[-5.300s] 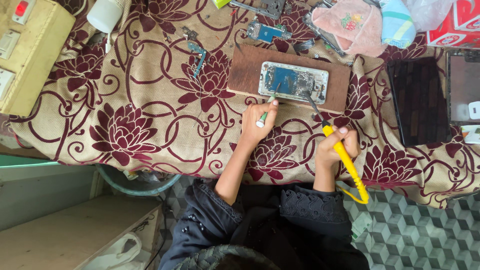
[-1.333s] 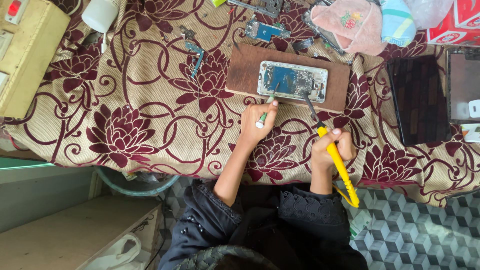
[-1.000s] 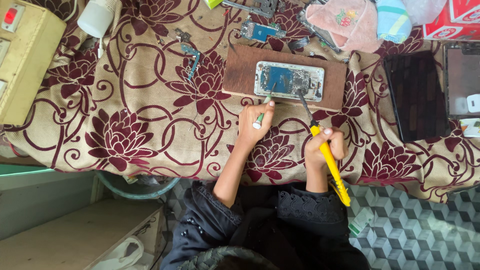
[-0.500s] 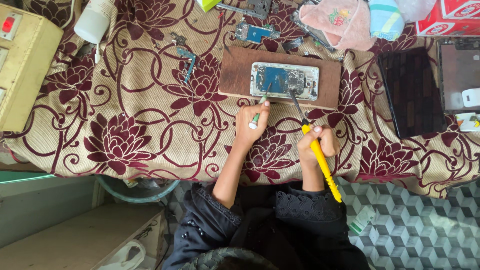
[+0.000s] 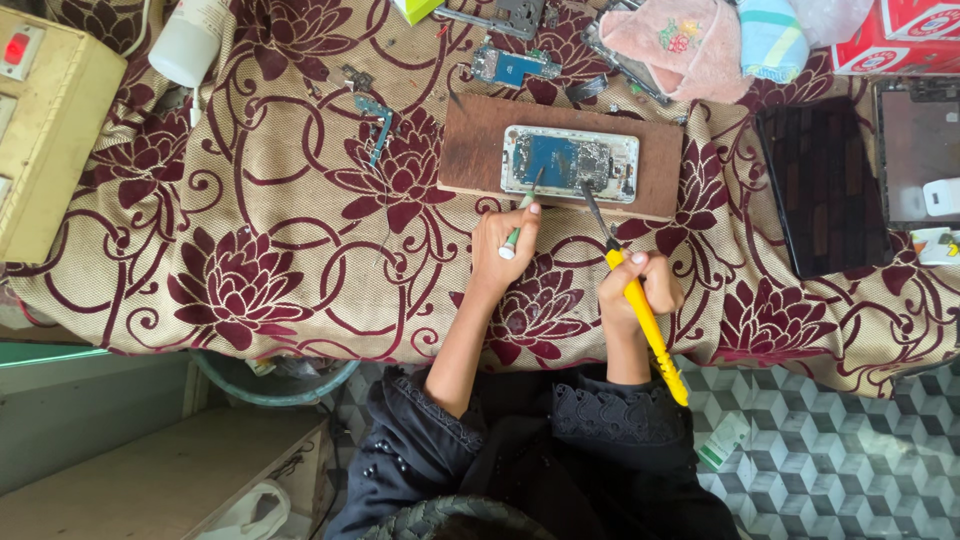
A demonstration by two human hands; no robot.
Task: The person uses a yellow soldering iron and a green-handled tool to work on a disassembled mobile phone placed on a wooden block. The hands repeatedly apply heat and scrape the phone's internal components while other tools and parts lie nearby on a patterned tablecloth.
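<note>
With a green tool (image 5: pixel 516 228) gripped in the left hand (image 5: pixel 503 246) and a yellow-handled iron (image 5: pixel 640 305) in the right hand (image 5: pixel 634 290), the opened phone (image 5: pixel 570 163) just beyond could be damaged if either tip is allowed to slip.

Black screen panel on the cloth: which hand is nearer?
Right. The right hand sits beside the black screen panel; the left hand is farther off, beyond the right hand.

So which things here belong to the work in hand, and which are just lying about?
In use:
left hand with a green tool
right hand with a yellow-handled iron
opened phone
wooden board

Lying about:
small circuit board
pink cloth
dark tablet
white bottle
beige switch box
</note>
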